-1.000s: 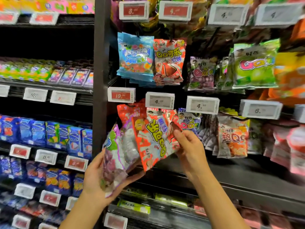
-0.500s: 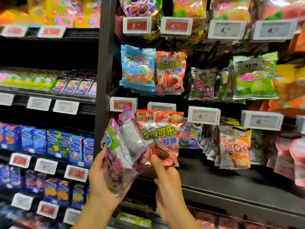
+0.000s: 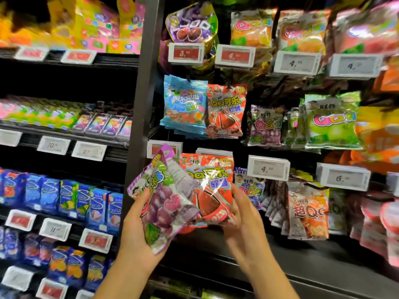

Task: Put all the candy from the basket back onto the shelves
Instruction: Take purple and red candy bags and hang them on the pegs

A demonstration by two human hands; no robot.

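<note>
Standing before the candy display, the person holds two packets at chest height, close to the dark upright post (image 3: pixel 144 117) that divides the shelving. The left hand (image 3: pixel 138 229) grips a purple grape packet (image 3: pixel 164 201) from below, thumb over its front, its long axis tilted so the top edge leans up and to the left. The right hand (image 3: pixel 241 214) has its fingers (image 3: pixel 234 192) curled onto the right edge of a red cola packet (image 3: pixel 210 186), which stands nearly upright, print facing outward, top edge up, partly tucked behind the grape one.

What matters for the next move, I'd judge, is that the matching hanging cola packets (image 3: pixel 225 111) are directly above the red packet, one row up, just right of the blue gummy packets (image 3: pixel 183 106). So the right hand is the nearer one, and the packet already points the right way; it likely only needs lifting straight up and its top slot threading onto the peg. The slot and the peg tip are not clear enough to see. Matching purple grape packets (image 3: pixel 266 126) hang further right. No basket is in view.
</note>
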